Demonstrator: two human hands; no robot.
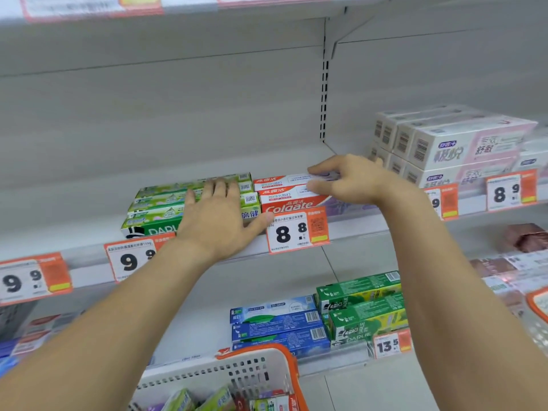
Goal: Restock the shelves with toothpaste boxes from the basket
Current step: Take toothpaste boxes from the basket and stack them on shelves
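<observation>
**Colgate box being set on the middle shelf**

Nearest the camera, a white basket [225,378] with an orange rim was seen at the bottom edge, with several more toothpaste boxes [213,400] lying loose inside it. Just behind it, on the lower shelf, blue boxes [278,324] and green boxes [361,304] were stacked side by side.

Two bare forearms were stretched up to the middle shelf [350,229]. The left hand [216,215] was laid flat, fingers straight and spread, on top of a stack of green Darlie boxes [166,209], its thumb reaching toward the red stack next door. The right hand [347,180] was held narrow, thumb and fingers pinched on the right end of the top Colgate box [281,180], which lay on another Colgate box at the shelf's front edge, touching the Darlie stack. A price tag [296,232] reading 8.8 was clipped below.

Farther right, pale pink boxes [456,143] were stacked two high. Behind everything, the grey back panel [178,99] was bare.

The box was judged to be light, stiff cardboard with a slick printed skin, easily dented at the corners and liable to slide on the box under it. It was judged best taken across its narrow sides near one end, with the flat hand steadying the neighbouring stack while it was squared up.
</observation>
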